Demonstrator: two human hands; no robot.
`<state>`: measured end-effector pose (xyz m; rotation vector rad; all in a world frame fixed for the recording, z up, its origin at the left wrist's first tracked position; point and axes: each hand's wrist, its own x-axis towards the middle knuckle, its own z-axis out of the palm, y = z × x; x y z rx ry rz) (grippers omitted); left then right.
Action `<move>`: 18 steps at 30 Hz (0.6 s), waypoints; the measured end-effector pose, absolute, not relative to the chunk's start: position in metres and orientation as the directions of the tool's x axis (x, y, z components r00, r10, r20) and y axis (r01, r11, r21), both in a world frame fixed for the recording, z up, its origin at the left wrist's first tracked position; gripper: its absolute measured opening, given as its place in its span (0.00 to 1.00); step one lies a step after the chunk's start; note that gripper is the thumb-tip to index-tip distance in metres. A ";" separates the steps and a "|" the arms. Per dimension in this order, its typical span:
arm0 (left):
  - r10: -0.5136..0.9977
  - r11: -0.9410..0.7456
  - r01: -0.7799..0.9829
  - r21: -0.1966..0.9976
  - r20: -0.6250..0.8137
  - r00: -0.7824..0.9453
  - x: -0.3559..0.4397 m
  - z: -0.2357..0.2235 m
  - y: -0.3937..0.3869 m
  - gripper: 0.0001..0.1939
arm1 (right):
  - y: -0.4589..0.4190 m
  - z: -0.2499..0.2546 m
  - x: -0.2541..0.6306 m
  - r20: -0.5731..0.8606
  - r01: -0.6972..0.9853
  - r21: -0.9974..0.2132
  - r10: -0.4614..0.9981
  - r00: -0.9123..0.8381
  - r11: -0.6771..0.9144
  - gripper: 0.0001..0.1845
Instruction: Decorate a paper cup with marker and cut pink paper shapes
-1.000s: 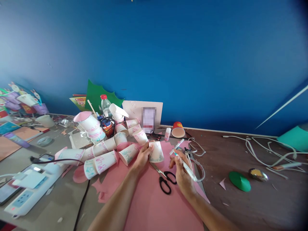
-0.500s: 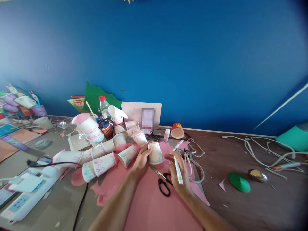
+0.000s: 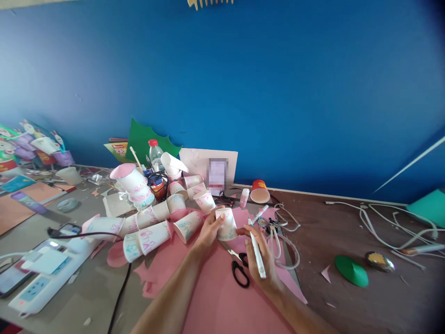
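Note:
My left hand is closed around a white paper cup, its thumb lying along the side. Pink and teal drawn marks show on the cup. To its right, my right hand grips a white marker pen like a writing tool, the tip pointing up and away from me. The right fingertips are close to the cup's side; whether they touch it I cannot tell. Below the cup, black-handled scissors lie on pink paper. Another white pen lies just beyond my right hand.
Several decorated paper cups lie in rows at the left, near a white power strip with a black cable. A small bottle and a red cup stand by the wall. White cables and a green cone lie right.
The whole scene has shifted slightly right and down as my head moved. Both hands keep their holds; the pen in my right hand now stands visibly apart from the pen lying behind it.

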<state>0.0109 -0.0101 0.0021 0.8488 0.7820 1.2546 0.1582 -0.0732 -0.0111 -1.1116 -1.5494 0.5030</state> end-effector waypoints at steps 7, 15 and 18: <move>0.982 0.140 -0.520 0.842 -0.052 0.179 0.012 0.005 -0.009 0.25 | -0.073 0.003 0.162 0.508 0.362 -0.822 0.853 0.120 0.439 0.15; 0.980 0.162 -0.498 0.852 -0.082 0.179 0.013 0.010 -0.010 0.23 | -0.076 0.002 0.162 0.428 0.157 -0.899 0.896 0.114 0.410 0.14; 0.984 0.147 -0.495 0.857 -0.074 0.165 0.013 0.012 -0.011 0.22 | -0.078 0.005 0.160 0.382 0.105 -0.923 0.917 0.113 0.371 0.13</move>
